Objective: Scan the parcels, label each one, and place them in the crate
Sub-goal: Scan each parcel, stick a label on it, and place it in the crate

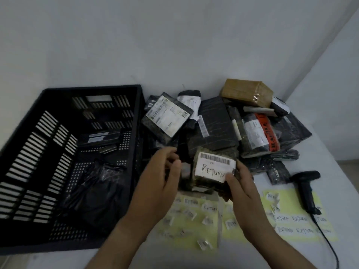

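A small dark parcel (pixel 206 183) with a barcode strip and a white handwritten "RETURN" label (pixel 212 169) is held above the table in front of me. My right hand (pixel 242 187) grips its right edge, thumb pressing the label's lower right corner. My left hand (pixel 165 173) is at the parcel's left side with its fingers curled; whether it holds the parcel is hard to tell. A black slotted crate (pixel 48 152) stands to the left with a couple of dark parcels (pixel 97 189) inside.
A heap of black-wrapped parcels (pixel 213 125) and a brown taped box (pixel 246 93) lies behind the held parcel. A black corded barcode scanner (pixel 307 189) rests at the right on yellow sheets of "RETURN" labels (pixel 299 222). White walls close the back and right.
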The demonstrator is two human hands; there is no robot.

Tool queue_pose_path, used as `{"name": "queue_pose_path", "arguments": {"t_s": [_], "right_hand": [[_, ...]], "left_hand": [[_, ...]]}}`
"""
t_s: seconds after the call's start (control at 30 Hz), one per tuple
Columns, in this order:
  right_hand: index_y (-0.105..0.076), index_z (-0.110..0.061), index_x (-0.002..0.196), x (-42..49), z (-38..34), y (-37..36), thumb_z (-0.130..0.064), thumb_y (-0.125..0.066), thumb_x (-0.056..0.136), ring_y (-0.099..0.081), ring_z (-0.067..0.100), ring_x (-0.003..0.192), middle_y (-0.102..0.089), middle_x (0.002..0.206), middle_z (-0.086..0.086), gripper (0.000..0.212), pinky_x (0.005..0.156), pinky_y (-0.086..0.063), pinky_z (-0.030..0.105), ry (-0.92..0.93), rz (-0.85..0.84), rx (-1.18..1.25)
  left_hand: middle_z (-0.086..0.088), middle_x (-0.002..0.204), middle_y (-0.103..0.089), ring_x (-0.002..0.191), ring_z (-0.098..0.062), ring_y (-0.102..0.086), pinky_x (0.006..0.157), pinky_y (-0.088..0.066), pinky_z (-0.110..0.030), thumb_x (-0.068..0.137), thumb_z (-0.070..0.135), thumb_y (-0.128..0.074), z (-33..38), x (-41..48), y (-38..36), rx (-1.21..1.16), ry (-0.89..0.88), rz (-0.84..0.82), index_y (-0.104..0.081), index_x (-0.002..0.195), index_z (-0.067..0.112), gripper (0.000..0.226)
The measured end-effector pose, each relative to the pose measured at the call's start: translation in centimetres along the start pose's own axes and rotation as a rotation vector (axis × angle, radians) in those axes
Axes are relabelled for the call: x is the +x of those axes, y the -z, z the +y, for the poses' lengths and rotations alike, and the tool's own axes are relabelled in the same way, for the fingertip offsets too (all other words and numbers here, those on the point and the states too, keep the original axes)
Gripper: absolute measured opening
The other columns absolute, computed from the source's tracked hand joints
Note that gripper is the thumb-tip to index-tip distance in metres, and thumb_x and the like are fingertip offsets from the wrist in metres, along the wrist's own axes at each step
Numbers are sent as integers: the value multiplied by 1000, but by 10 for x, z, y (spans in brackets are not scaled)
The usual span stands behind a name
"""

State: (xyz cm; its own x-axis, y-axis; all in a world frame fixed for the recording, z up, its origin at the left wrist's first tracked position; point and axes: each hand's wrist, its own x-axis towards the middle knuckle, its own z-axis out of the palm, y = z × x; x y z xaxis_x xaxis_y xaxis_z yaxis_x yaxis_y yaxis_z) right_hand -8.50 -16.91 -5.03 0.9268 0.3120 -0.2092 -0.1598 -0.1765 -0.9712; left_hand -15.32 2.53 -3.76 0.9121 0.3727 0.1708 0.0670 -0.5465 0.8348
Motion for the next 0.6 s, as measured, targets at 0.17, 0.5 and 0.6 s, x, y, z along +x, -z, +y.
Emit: {"name": "queue_pose_path", "arguments": {"t_s": [0.17,0.5,0.6], "right_hand": [[-45,-44,138,17,-23,-51,-36,-45,103,-63,6,108,-65,114,-23,37,86,-55,36,-44,-81,43],[-28,-47,147,64,-64,-206,-31,-46,104,-66,13,102,-60,130,-15,48,78,-56,36,-68,-309,-8],[-23,-43,145,87,-65,-257,-27,-46,104,-67,21,101,-59,127,-8,50,72,-53,33,-119,-345,-44]], "left_hand": [[9,118,-61,109,-6,-55,94,-42,-23,101,42,-43,-39,24,107,395,-128,121,-58,128,18,39],[-23,139,-56,129,-39,-54,111,-41,-46,97,49,-38,-197,74,291,841,25,49,-64,126,1,61],[-24,154,-43,143,-42,-40,118,-34,-50,99,50,-42,-226,77,311,873,115,9,-60,136,3,63]]}}
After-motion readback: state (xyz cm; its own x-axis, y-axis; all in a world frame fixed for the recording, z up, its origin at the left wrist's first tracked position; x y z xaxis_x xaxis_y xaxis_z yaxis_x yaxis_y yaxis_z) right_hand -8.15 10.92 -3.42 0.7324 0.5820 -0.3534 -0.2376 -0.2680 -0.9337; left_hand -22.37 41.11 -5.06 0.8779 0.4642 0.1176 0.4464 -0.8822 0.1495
